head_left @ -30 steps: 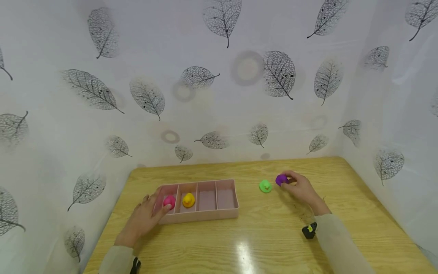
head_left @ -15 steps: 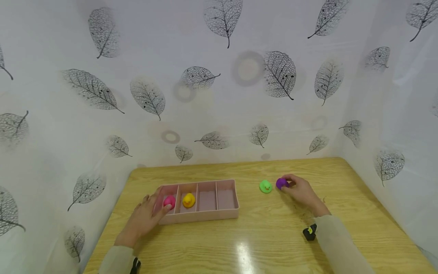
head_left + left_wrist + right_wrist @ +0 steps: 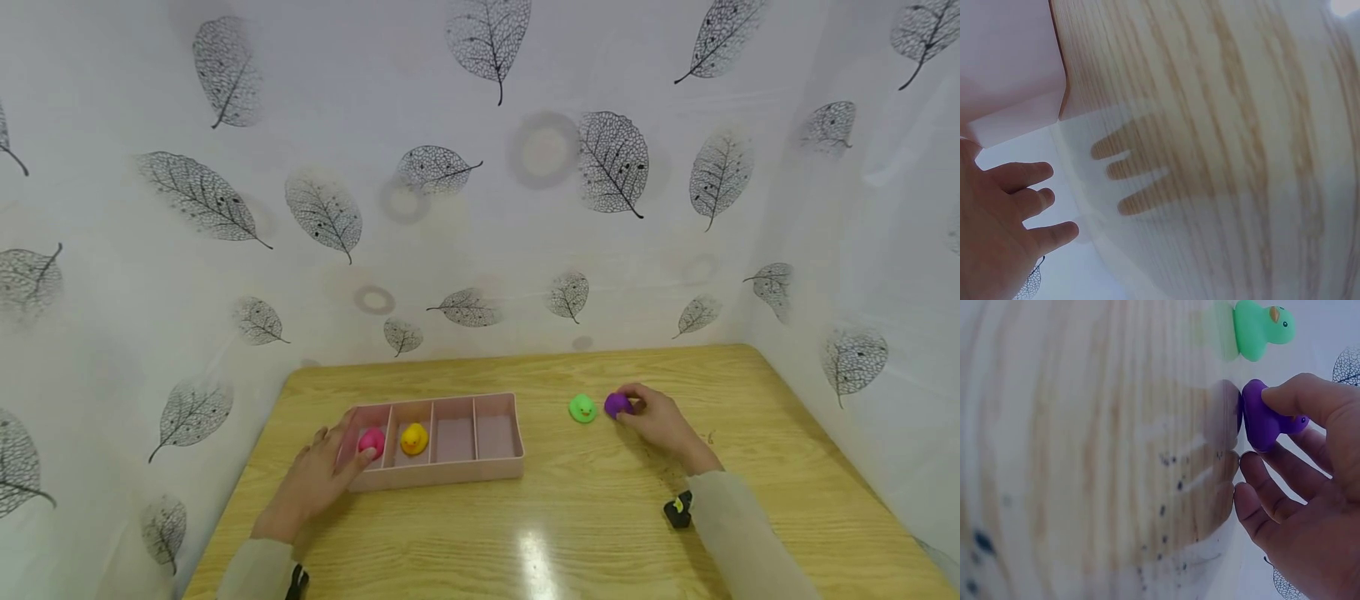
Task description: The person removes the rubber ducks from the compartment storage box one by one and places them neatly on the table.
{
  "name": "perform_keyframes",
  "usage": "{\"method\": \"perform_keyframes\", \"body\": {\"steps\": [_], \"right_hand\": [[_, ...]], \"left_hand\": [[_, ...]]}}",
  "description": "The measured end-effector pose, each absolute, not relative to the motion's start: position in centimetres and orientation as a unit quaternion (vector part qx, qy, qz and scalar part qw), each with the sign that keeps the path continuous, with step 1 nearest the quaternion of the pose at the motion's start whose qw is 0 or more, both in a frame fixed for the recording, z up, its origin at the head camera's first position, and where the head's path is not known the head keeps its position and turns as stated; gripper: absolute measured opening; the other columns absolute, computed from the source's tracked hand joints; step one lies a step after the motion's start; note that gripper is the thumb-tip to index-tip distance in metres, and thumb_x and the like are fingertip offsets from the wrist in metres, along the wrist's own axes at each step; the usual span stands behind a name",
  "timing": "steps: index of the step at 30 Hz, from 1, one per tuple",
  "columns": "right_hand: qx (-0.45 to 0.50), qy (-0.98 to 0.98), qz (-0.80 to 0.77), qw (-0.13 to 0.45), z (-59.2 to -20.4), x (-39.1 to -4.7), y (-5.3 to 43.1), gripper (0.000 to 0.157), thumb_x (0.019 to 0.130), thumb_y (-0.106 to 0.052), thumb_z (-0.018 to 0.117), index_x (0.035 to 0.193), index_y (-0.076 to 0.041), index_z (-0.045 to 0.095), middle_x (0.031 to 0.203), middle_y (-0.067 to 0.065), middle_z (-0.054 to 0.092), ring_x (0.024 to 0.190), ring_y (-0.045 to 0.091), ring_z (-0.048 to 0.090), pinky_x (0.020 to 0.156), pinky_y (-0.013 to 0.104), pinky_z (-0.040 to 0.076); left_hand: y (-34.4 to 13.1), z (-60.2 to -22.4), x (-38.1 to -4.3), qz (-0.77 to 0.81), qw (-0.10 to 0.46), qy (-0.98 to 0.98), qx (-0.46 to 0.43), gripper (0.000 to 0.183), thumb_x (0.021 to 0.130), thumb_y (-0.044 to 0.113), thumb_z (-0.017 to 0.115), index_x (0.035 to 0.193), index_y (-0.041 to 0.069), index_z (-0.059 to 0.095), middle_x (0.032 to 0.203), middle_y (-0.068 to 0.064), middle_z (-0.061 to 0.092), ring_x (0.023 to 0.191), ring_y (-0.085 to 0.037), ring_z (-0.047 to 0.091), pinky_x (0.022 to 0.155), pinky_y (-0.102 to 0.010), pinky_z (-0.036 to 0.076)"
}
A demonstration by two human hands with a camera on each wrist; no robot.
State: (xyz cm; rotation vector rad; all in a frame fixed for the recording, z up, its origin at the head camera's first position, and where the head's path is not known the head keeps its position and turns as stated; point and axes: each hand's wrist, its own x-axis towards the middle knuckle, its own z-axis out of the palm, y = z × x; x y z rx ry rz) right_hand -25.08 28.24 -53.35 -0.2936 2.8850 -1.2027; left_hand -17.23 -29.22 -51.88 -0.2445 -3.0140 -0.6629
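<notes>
My right hand [image 3: 663, 423] pinches a purple rubber duck [image 3: 1259, 419] between thumb and fingers. The duck's base is right at the tabletop in the right wrist view, with the other fingers spread beside it. Left of it stands a green rubber duck [image 3: 582, 408]. My left hand [image 3: 318, 475] rests on the left end of a pink box [image 3: 442, 475] split into compartments. Its thumb lies over the near rim, close to a pink duck [image 3: 371, 442] in the leftmost compartment; in the left wrist view several fingers [image 3: 1054, 234] reach out straight. A yellow duck [image 3: 413, 439] sits one compartment over.
The wooden table [image 3: 600, 533] meets a pale leaf-print curtain [image 3: 480, 208] at the back and sides. A black wrist device [image 3: 678, 509] sits at my right sleeve. Small dark specks mark the tabletop near my right hand.
My right hand has come down slightly with the purple duck, bringing it lower beside the green one. The left hand, the box and the other ducks have stayed put.
</notes>
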Motion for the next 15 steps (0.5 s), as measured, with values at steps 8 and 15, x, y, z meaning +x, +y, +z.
{"method": "perform_keyframes", "body": {"steps": [8,15], "right_hand": [[-0.086,0.914,-0.395,0.028,-53.34,-24.93,28.15,0.038,0.096,-0.009,0.073,0.133,-0.002,0.065,0.119,0.022,0.072,0.103,0.029,0.068,0.089,0.039,0.056],[-0.09,0.913,-0.397,0.034,-53.03,-24.62,28.07,0.04,0.096,-0.008,0.073,0.134,0.001,0.064,0.117,0.023,0.073,0.104,0.03,0.07,0.091,0.044,0.06]], "left_hand": [[-29.23,-51.89,-17.19,-0.213,0.026,-0.973,-0.08,0.082,0.106,0.057,0.051,0.169,0.013,0.022,0.157,-0.028,0.05,0.144,-0.066,0.038,0.111,-0.082,0.034],[-29.17,-51.8,-17.15,-0.212,0.027,-0.974,-0.079,0.082,0.106,0.057,0.051,0.17,0.015,0.021,0.156,-0.028,0.051,0.144,-0.066,0.038,0.111,-0.081,0.035]]}}
